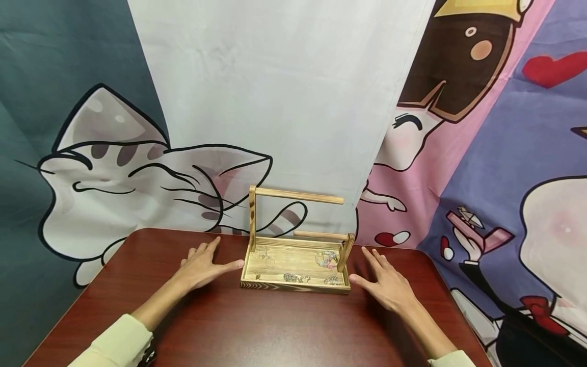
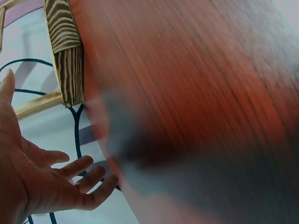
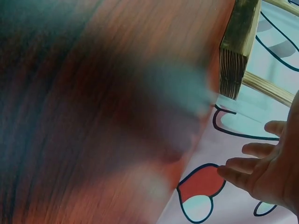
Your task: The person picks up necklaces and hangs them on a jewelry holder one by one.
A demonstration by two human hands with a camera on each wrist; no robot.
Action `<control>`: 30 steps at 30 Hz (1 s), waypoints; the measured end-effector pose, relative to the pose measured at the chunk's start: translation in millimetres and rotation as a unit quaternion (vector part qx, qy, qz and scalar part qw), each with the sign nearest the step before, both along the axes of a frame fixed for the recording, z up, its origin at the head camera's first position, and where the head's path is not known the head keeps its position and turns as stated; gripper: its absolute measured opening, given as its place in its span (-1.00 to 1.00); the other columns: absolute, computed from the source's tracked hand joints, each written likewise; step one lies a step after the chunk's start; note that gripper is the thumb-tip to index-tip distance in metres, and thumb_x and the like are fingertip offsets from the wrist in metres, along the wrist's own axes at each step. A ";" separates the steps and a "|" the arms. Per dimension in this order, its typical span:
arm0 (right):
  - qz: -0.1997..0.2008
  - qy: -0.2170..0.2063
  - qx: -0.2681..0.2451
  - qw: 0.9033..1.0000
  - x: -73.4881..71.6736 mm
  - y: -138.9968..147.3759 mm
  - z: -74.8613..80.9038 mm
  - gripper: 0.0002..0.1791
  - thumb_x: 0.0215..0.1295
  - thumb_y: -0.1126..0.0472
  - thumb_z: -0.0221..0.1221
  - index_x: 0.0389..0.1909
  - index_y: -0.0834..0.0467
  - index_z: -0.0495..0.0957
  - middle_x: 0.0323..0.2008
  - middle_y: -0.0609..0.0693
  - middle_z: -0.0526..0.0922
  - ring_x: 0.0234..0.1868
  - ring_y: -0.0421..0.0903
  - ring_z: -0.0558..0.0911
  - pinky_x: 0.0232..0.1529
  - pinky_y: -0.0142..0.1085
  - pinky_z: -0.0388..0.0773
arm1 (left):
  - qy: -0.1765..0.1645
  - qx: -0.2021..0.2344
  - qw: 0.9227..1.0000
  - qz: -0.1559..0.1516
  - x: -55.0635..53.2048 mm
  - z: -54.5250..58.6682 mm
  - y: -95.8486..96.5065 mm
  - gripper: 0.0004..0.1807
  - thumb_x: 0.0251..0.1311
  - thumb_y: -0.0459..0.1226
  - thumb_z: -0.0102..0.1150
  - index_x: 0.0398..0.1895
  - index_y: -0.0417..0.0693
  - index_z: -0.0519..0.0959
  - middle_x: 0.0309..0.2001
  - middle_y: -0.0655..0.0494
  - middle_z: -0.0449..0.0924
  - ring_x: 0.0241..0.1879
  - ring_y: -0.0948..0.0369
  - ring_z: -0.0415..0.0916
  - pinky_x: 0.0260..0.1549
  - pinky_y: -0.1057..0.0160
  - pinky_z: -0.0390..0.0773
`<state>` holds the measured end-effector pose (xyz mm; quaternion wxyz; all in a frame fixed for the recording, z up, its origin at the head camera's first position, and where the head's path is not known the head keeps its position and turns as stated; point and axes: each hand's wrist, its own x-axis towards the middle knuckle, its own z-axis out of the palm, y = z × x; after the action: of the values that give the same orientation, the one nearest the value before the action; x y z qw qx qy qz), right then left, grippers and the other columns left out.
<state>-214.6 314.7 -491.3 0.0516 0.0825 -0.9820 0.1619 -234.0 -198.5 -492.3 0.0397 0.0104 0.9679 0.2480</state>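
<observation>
A wooden jewelry stand (image 1: 293,288) sits near the back of the table, with a shallow tray and two horizontal bars on uprights. In its tray lie a colorful tangle of small trinkets (image 1: 326,260), several small metallic pieces (image 1: 295,278) and thin wire-like loops (image 1: 269,262). My left hand (image 1: 202,267) is to its left, fingers spread, thumb tip at the tray's left side; whether it touches I cannot tell. On the other side, my right hand (image 1: 385,285) has spread fingers, its thumb close to the tray's right end. Neither hand holds anything.
The reddish-brown table (image 1: 270,331) has rounded back corners. Behind it hangs a cloth backdrop (image 1: 284,102) with a cartoon cat and figures, close to the table's back edge. A dark band (image 1: 148,352) shows at the left wrist.
</observation>
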 end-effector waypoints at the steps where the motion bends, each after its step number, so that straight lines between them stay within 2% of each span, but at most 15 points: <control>1: 0.004 0.007 0.000 1.000 0.1 -0.8 -0.4 0.06 0.47 -0.55 0.21 0.81 -0.11 0.22 0.74 0.26 0.32 0.71 0.42 0.35 0.32 0.55 0.58 | -0.001 0.002 1.000 0.000 0.4 0.3 1.1 0.45 0.17 0.66 0.20 0.83 -0.16 0.12 0.66 -0.46 0.28 0.56 -0.50 0.24 0.38 -0.71 0.37; 6: 0.022 0.037 0.002 0.999 0.5 -3.1 -2.6 0.01 0.47 -0.49 0.26 0.77 -0.07 0.31 0.67 0.28 0.44 0.62 0.39 0.50 0.34 0.45 0.63 | -0.007 0.013 1.000 0.002 2.4 0.6 5.2 0.40 0.21 0.63 0.21 0.82 -0.17 0.16 0.65 -0.45 0.28 0.60 -0.53 0.23 0.37 -0.68 0.45; 10: 0.031 0.050 0.000 0.998 2.4 -4.8 -3.8 -0.03 0.46 -0.46 0.30 0.74 -0.07 0.38 0.65 0.24 0.48 0.59 0.36 0.54 0.36 0.43 0.63 | -0.012 0.039 0.999 0.001 2.4 1.2 9.6 0.36 0.25 0.59 0.23 0.80 -0.21 0.19 0.62 -0.45 0.33 0.59 -0.51 0.31 0.40 -0.63 0.48; 15: 0.042 0.058 0.000 0.997 6.0 -9.2 -4.1 -0.09 0.44 -0.40 0.35 0.68 -0.06 0.46 0.61 0.18 0.54 0.56 0.32 0.58 0.35 0.41 0.65 | -0.017 0.082 0.996 0.000 -0.2 0.7 16.3 0.35 0.26 0.59 0.23 0.77 -0.26 0.23 0.50 -0.39 0.50 0.51 -0.34 0.50 0.43 -0.48 0.54; 22: 0.065 0.072 -0.002 0.995 7.7 -17.2 -6.7 -0.12 0.43 -0.42 0.34 0.61 -0.02 0.56 0.53 0.16 0.63 0.53 0.27 0.62 0.40 0.37 0.64 | -0.028 0.115 0.993 -0.002 -2.1 1.1 24.1 0.28 0.34 0.54 0.20 0.73 -0.29 0.29 0.35 -0.33 0.61 0.38 -0.18 0.58 0.40 -0.36 0.59; 26: 0.079 0.084 0.000 0.993 8.3 -21.5 -7.6 -0.10 0.38 -0.46 0.36 0.57 -0.01 0.59 0.49 0.16 0.66 0.50 0.25 0.64 0.40 0.39 0.62 | -0.026 0.123 0.992 -0.006 -2.6 1.3 27.4 0.20 0.39 0.50 0.19 0.68 -0.30 0.37 0.21 -0.20 0.67 0.21 -0.03 0.61 0.26 -0.17 0.65; 30: 0.094 0.092 0.000 0.991 9.1 -26.0 -8.7 -0.09 0.35 -0.47 0.38 0.56 -0.02 0.61 0.47 0.13 0.68 0.48 0.21 0.65 0.39 0.37 0.63 | -0.048 0.169 0.984 -0.005 -2.1 1.1 29.7 0.12 0.43 0.44 0.22 0.67 -0.27 0.38 0.06 -0.10 0.69 -0.04 0.04 0.66 -0.13 0.05 0.78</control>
<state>-205.5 288.7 -500.0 0.1259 0.1893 -0.9610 0.1574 -236.0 -168.8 -491.2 0.0850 0.0101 0.9089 0.4082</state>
